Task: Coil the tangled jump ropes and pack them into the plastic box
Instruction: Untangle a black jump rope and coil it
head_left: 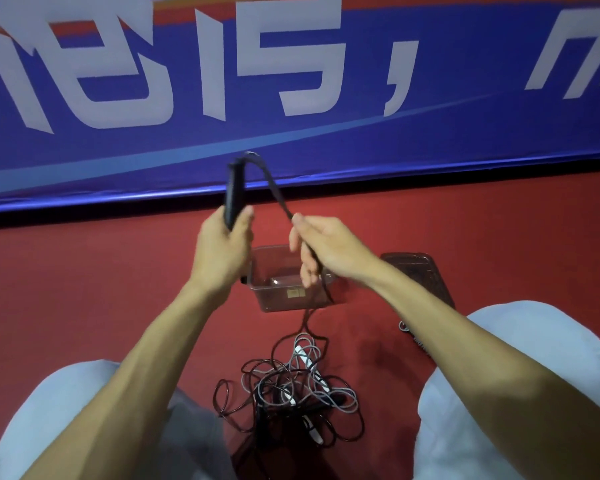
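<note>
The left hand curls round a black handle, held upright. The right hand pinches its black rope, which trails past the clear plastic box to the tangled ropes on the red floor. A blue banner stands behind.

Left hand grips a black handle upright; right hand pinches its black cord, seemingly above the clear plastic box and tangled ropes.

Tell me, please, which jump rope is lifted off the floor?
The black rope: the left hand grips its handle and the right hand holds it further along. The grey rope lies tangled on the floor.
</note>
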The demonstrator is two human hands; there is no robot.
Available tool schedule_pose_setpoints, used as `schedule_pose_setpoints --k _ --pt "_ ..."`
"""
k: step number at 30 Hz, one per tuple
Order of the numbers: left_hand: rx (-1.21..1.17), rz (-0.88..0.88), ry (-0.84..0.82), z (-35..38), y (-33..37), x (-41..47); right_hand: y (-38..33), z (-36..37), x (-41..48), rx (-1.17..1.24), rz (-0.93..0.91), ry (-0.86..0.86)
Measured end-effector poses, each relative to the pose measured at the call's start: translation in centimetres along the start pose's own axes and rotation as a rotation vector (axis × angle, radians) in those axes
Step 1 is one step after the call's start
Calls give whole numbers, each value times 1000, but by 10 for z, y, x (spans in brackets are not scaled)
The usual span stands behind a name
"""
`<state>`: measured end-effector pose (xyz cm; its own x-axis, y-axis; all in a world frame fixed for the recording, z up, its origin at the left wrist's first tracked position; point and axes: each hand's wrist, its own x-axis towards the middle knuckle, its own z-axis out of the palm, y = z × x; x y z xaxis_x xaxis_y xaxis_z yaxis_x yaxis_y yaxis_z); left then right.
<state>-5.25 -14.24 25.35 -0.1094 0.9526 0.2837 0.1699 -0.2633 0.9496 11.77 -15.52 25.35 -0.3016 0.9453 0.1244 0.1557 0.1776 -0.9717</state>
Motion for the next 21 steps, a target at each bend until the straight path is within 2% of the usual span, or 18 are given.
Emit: schedule_pose_setpoints --k 2,4,10,14,21 --pt "-222 -107 52 -2 9 2 5 5 -1 -163 29 -120" --pt "-309 -158 41 -1 16 -2 10 9 0 -299 16 -166" --pt "-724 -329 -39 -9 19 5 22 16 -2 -164 146 -367" --pt "-679 -365 42 -22 8 16 22 8 -2 -324 85 -455" --pt "-362 -256 270 -19 -7 26 37 18 -11 -730 103 -566"
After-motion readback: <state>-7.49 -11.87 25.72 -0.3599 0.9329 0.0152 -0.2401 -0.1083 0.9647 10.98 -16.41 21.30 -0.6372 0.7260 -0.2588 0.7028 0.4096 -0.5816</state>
